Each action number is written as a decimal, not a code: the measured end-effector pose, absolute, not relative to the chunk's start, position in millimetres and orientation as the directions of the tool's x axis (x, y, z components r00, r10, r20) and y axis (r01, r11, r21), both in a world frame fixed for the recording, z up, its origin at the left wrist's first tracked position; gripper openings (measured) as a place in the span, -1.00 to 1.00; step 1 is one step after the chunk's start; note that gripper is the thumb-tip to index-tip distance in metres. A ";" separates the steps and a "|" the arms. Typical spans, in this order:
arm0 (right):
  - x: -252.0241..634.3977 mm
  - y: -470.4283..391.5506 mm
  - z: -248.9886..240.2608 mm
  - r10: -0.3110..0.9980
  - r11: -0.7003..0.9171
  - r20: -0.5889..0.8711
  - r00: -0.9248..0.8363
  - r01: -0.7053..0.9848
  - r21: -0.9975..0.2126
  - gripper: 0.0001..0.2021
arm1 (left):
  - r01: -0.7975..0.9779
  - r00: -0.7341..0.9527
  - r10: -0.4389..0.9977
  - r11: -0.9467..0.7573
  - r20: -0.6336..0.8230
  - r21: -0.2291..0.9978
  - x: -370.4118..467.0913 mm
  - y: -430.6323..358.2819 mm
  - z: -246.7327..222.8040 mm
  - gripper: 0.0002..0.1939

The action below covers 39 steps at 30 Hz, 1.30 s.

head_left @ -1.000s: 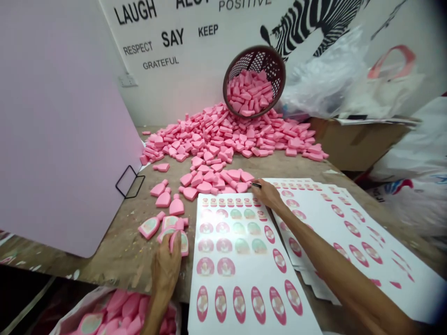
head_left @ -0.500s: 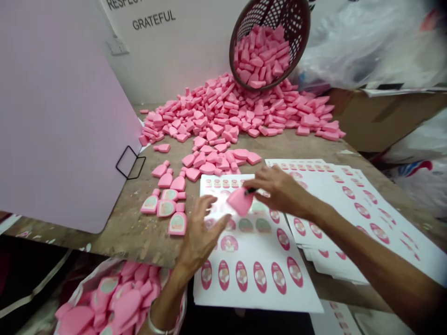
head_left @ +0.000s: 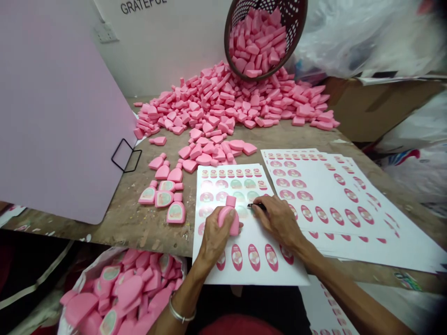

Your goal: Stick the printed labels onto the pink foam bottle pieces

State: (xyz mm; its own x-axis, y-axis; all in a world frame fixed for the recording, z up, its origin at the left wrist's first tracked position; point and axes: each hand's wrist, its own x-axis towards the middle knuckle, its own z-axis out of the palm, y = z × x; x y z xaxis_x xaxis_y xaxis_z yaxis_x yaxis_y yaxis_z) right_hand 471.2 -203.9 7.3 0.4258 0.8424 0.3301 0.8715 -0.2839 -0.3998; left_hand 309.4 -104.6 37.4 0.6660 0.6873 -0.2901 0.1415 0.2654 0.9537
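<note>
My left hand [head_left: 213, 239] is closed round a small pink bottle [head_left: 226, 228], cap end pointing away from me, over the sticker sheet [head_left: 258, 275]. In my right hand [head_left: 281, 221] is a slim dark-handled tool [head_left: 257, 205] with a thin metal tip; whether it is a blade or tweezers cannot be made out. Its tip is at the pale green oval stickers [head_left: 240, 197] on the sheet. Pink oval stickers [head_left: 253, 257] line the sheet's near edge. Left of it lie several pink bottles with green labels [head_left: 175, 212] and a few plain ones [head_left: 175, 174].
A large heap of pink bottles [head_left: 223, 100] spills from a tipped brown basket [head_left: 300, 35]. More sticker sheets [head_left: 324, 186] are stacked at right. A pale board [head_left: 63, 116] stands at left. Below the table edge, a white sack [head_left: 89, 272] holds bottles. A cardboard box [head_left: 377, 109] sits behind.
The pink bottle has passed from my right hand to my left. My right hand, still with the dark tool, has come down to the stickers. The view has tilted slightly downward.
</note>
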 end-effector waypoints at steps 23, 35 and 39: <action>474.3 -194.6 5.1 0.836 -0.219 0.320 0.446 0.805 -0.551 -0.92 | 0.168 0.675 0.695 0.182 -0.247 0.969 317.3 -102.4 29.4 -0.58; 465.4 -194.0 1.4 0.799 -0.336 0.440 0.411 0.911 -0.239 -0.85 | 0.161 0.678 0.692 0.188 -0.247 0.969 316.7 -103.2 28.7 -0.58; 467.0 -192.1 0.5 0.811 -0.302 0.389 0.437 0.882 -0.361 -0.84 | 0.155 0.680 0.695 0.175 -0.233 0.972 316.4 -103.1 28.7 -0.58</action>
